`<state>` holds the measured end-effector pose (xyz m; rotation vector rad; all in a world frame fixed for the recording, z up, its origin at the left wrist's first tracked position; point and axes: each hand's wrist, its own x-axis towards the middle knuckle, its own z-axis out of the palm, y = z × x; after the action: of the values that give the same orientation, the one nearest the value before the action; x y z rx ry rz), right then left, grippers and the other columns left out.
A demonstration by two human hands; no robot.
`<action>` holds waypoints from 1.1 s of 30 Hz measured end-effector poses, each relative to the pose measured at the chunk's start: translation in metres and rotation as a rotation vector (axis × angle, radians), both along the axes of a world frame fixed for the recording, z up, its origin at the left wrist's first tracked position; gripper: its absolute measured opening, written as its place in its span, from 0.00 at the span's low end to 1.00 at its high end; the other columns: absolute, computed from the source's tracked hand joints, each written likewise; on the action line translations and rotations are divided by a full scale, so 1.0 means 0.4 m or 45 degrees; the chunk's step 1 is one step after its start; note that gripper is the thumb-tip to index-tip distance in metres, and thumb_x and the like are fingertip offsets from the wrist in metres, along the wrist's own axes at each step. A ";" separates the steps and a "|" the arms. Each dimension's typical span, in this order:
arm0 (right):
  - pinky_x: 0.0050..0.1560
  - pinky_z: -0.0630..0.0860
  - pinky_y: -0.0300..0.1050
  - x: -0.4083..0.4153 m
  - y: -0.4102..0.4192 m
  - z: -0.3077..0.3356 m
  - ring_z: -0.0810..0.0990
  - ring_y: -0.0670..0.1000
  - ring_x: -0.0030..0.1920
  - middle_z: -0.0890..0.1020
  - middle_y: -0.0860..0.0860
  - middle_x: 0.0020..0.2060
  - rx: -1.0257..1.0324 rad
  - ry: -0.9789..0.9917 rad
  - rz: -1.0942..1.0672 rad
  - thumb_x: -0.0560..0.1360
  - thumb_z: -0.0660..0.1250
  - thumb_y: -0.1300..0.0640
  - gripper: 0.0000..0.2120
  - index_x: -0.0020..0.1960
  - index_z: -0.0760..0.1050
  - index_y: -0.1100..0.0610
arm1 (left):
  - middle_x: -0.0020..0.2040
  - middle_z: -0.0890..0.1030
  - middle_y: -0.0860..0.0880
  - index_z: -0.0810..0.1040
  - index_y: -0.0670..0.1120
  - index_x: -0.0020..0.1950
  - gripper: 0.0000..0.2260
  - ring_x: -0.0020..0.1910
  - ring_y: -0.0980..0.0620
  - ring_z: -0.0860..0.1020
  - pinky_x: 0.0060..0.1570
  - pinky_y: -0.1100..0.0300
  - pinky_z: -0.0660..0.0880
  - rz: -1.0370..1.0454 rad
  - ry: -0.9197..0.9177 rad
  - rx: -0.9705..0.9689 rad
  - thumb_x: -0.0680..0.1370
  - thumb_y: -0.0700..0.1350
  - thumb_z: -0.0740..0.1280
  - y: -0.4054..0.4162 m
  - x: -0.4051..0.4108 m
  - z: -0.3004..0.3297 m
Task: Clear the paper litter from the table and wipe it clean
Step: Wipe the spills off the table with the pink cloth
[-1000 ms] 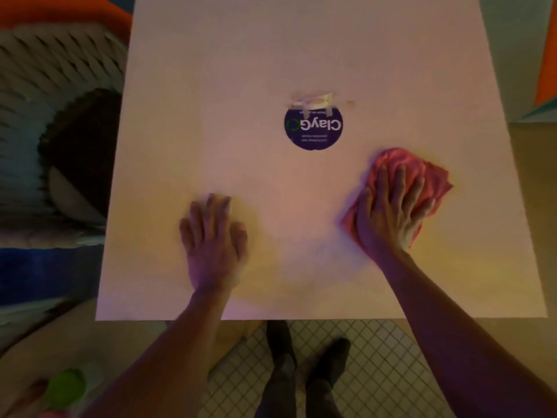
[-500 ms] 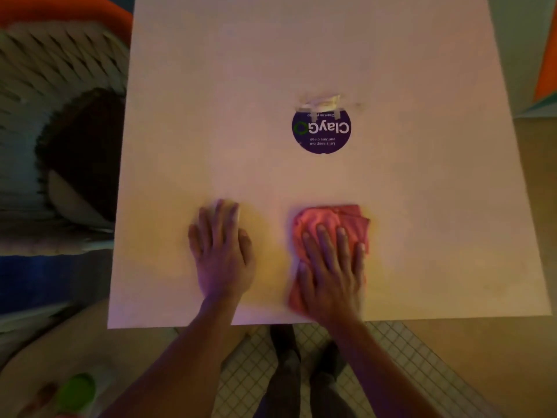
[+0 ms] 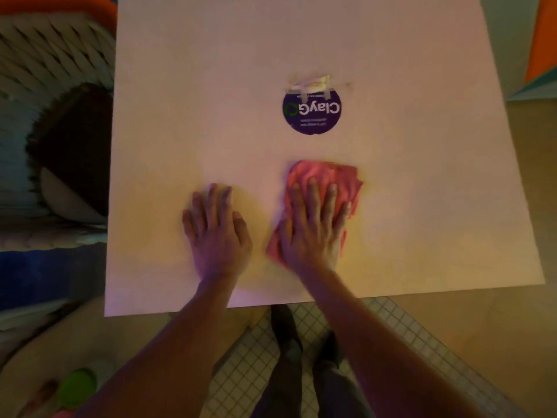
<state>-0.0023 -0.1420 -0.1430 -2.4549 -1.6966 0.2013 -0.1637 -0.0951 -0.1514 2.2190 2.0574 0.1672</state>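
Note:
A pale square table (image 3: 422,206) fills the view. My right hand (image 3: 313,227) presses flat, fingers straight, on a crumpled pink cloth (image 3: 346,179) near the table's front middle. My left hand (image 3: 215,233) lies flat on the bare tabletop just left of the cloth, fingers straight, holding nothing. Behind the cloth a round purple sticker (image 3: 312,111) is stuck to the table, with torn pale paper residue (image 3: 310,84) along its far edge.
A woven seat with a dark cushion (image 3: 72,146) stands left of the table. A green object (image 3: 77,387) lies low at the bottom left. My legs and shoes (image 3: 289,357) stand on tiled floor below the table's front edge.
My right hand slid the pink cloth from the right side toward the front middle, then pushed it a little forward. My left hand stayed flat in place.

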 end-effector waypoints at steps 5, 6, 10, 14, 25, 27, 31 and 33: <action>0.75 0.53 0.66 0.006 -0.173 0.006 0.50 0.58 0.80 0.58 0.49 0.79 -0.009 0.044 0.133 0.81 0.54 0.42 0.27 0.79 0.59 0.47 | 0.81 0.60 0.49 0.62 0.52 0.79 0.25 0.79 0.39 0.57 0.76 0.40 0.53 -0.025 -0.014 0.010 0.81 0.49 0.53 0.006 0.005 0.001; 0.75 0.54 0.65 0.033 -0.201 0.009 0.50 0.57 0.80 0.58 0.49 0.79 -0.012 0.037 0.132 0.81 0.54 0.42 0.27 0.79 0.59 0.46 | 0.81 0.60 0.49 0.62 0.52 0.79 0.24 0.79 0.39 0.58 0.76 0.40 0.54 -0.037 -0.017 0.009 0.81 0.49 0.53 -0.003 0.009 0.004; 0.75 0.54 0.65 0.150 -0.279 0.007 0.51 0.57 0.80 0.57 0.48 0.79 -0.017 0.014 0.018 0.81 0.56 0.42 0.28 0.79 0.58 0.46 | 0.81 0.60 0.47 0.62 0.50 0.79 0.24 0.79 0.37 0.58 0.76 0.39 0.54 -0.047 -0.015 -0.017 0.81 0.49 0.52 -0.011 0.012 0.008; 0.75 0.53 0.65 0.294 -0.333 0.012 0.51 0.58 0.80 0.57 0.49 0.80 -0.055 -0.062 -0.111 0.81 0.56 0.42 0.29 0.80 0.56 0.47 | 0.79 0.63 0.47 0.64 0.48 0.77 0.25 0.78 0.36 0.60 0.74 0.37 0.57 -0.026 -0.048 -0.058 0.79 0.47 0.53 -0.010 0.056 0.026; 0.76 0.46 0.66 0.598 -0.216 0.000 0.45 0.59 0.80 0.52 0.51 0.81 -0.119 -0.069 -0.403 0.81 0.51 0.40 0.30 0.81 0.53 0.48 | 0.79 0.65 0.47 0.68 0.47 0.76 0.25 0.78 0.37 0.60 0.74 0.37 0.60 -0.380 -0.169 -0.021 0.79 0.49 0.58 0.109 0.458 0.047; 0.76 0.45 0.66 0.638 -0.172 -0.010 0.45 0.60 0.80 0.52 0.52 0.81 -0.101 -0.070 -0.423 0.81 0.52 0.39 0.31 0.81 0.54 0.49 | 0.78 0.66 0.46 0.69 0.47 0.76 0.25 0.78 0.38 0.61 0.73 0.37 0.61 -0.343 -0.161 0.032 0.79 0.50 0.58 0.175 0.519 0.040; 0.75 0.48 0.68 0.725 -0.076 -0.022 0.48 0.63 0.80 0.55 0.55 0.80 -0.054 -0.107 -0.310 0.81 0.53 0.40 0.31 0.80 0.57 0.53 | 0.78 0.67 0.45 0.68 0.47 0.76 0.23 0.77 0.38 0.62 0.73 0.38 0.60 -0.292 -0.128 0.124 0.81 0.50 0.60 0.320 0.622 0.028; 0.75 0.48 0.68 0.777 -0.020 -0.018 0.48 0.63 0.80 0.55 0.55 0.80 -0.033 -0.136 -0.140 0.81 0.52 0.40 0.31 0.80 0.55 0.51 | 0.79 0.65 0.46 0.66 0.48 0.77 0.23 0.78 0.38 0.61 0.75 0.38 0.57 -0.234 -0.127 0.100 0.82 0.52 0.57 0.356 0.683 0.018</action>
<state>0.3086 -0.1501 -0.1504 -2.6123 -1.6022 0.0808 0.1093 0.0471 -0.1440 2.3781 1.8151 0.3404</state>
